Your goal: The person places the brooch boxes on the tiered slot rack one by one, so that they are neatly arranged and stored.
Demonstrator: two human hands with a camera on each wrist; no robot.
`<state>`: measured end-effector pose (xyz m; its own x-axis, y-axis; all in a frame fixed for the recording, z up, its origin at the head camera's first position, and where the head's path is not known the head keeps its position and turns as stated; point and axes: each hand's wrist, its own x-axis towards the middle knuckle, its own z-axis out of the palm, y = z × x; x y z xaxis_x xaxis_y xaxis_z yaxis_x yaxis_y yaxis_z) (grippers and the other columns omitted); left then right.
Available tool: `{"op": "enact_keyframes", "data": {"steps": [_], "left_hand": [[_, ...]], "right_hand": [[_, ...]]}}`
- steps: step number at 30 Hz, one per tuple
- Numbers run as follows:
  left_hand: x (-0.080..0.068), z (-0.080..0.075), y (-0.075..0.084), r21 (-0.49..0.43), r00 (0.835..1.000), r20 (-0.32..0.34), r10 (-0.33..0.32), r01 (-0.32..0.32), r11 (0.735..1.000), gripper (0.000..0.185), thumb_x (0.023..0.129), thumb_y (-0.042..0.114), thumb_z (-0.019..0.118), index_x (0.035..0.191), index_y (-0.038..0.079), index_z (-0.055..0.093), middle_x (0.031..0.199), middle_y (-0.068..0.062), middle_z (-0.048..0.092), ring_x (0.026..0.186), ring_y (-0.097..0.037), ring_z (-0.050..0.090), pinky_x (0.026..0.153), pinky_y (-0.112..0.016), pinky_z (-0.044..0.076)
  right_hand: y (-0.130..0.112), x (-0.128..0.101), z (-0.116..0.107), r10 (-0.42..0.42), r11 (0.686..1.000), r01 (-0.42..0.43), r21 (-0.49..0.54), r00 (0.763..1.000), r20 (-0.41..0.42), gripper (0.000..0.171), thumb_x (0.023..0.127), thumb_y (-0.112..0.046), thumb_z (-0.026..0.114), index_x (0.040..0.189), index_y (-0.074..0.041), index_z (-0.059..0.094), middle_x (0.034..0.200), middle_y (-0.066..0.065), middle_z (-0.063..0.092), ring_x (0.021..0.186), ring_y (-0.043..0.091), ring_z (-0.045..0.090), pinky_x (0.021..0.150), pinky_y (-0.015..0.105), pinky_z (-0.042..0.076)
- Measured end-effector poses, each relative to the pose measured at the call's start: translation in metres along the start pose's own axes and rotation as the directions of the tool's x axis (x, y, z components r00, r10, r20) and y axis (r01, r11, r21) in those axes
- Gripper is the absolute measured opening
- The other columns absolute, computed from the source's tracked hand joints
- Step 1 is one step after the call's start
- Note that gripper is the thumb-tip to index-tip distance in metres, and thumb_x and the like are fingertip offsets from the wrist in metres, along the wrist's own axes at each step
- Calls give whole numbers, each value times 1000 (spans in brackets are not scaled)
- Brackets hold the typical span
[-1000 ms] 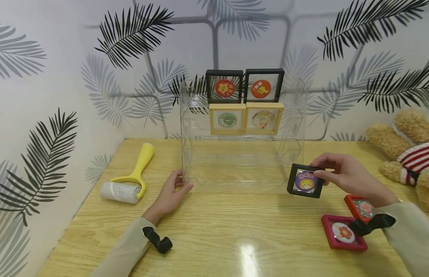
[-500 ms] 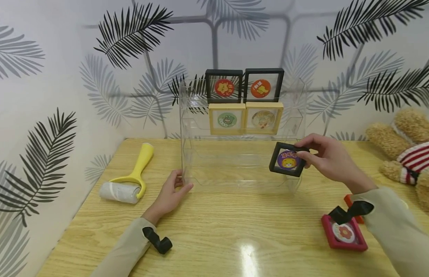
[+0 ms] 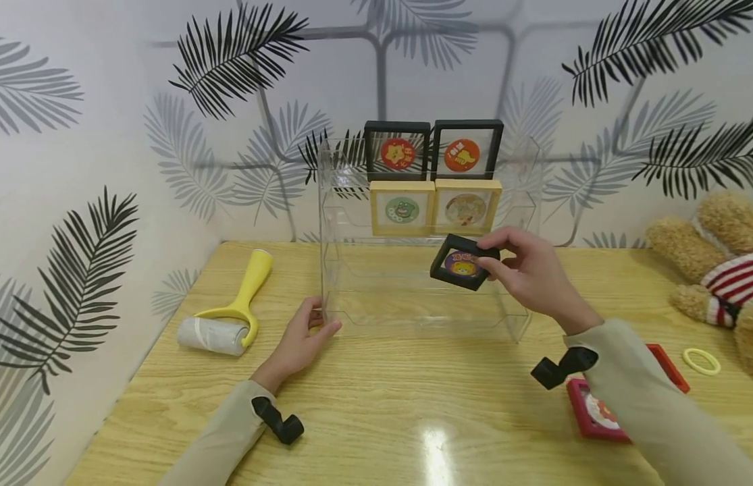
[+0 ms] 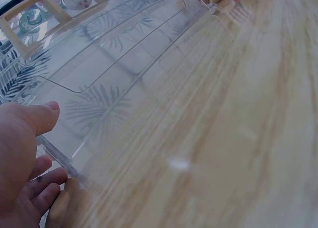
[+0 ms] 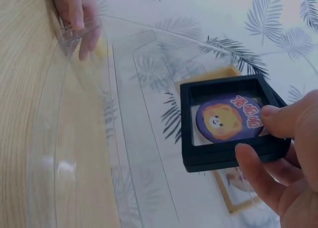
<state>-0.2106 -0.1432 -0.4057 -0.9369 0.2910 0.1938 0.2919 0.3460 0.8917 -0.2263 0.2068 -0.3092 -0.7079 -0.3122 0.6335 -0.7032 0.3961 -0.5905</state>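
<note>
- The right hand (image 3: 528,273) is holding a black frame (image 3: 463,262) with a purple lion badge inside; its grip is pinching the frame's right edge, thumb on the front face and fingers curled beneath, as the right wrist view is showing.
- The black frame is hanging tilted in the air in front of the clear acrylic rack (image 3: 425,297), just below the two wooden frames (image 3: 435,206) and above the rack's lower tiers.
- The left hand (image 3: 300,337) is resting on the worktop (image 3: 376,418) at the rack's front left corner; its grip is lying relaxed, thumb against the clear front wall and fingers touching the corner edge, curled round nothing.
- Two black frames (image 3: 433,148) with orange badges are standing upright side by side on the rack's top tier, and the two wooden frames are standing just beneath them.
- A yellow lint roller (image 3: 227,314) is lying on the worktop well to the left of the rack.
- Two red frames (image 3: 601,412) are lying near the right sleeve, partly hidden by it.
- A yellow ring (image 3: 701,361) is lying near the worktop's right edge, beside a plush bear (image 3: 716,270) in a striped top.
</note>
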Motion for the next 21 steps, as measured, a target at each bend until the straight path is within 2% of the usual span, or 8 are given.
{"op": "enact_keyframes", "data": {"steps": [5,8,16,21], "left_hand": [[0,0,-1,1,1000,3,-2,2,1000,47,91,8,56,128,-12,34,126,-31,42,115,-40,48,101,-51,37],[1,-1,-2,11,1000,4,-6,6,1000,47,92,8,56,128,-12,34,126,-31,42,115,-40,47,102,-51,37],[0,-2,-2,-13,1000,8,-19,19,1000,48,91,9,56,129,-12,34,128,-31,41,117,-41,46,102,-52,36],[1,-3,-3,-15,1000,13,-28,28,999,48,92,10,56,129,-11,34,128,-30,41,117,-40,46,103,-50,36]], "right_hand": [[-2,12,17,-71,985,68,-158,997,-16,18,77,2,70,93,-3,64,96,9,64,81,10,60,56,14,51],[-4,18,29,-101,971,99,-219,995,2,20,76,0,72,94,-5,64,96,7,64,81,15,60,56,17,51],[-2,32,61,-131,961,140,-239,990,53,19,79,-2,70,96,-7,63,96,8,63,81,18,60,57,25,53],[-1,36,75,-75,961,98,-258,992,100,18,83,-7,67,99,-10,63,100,6,62,80,15,59,59,24,53]]}}
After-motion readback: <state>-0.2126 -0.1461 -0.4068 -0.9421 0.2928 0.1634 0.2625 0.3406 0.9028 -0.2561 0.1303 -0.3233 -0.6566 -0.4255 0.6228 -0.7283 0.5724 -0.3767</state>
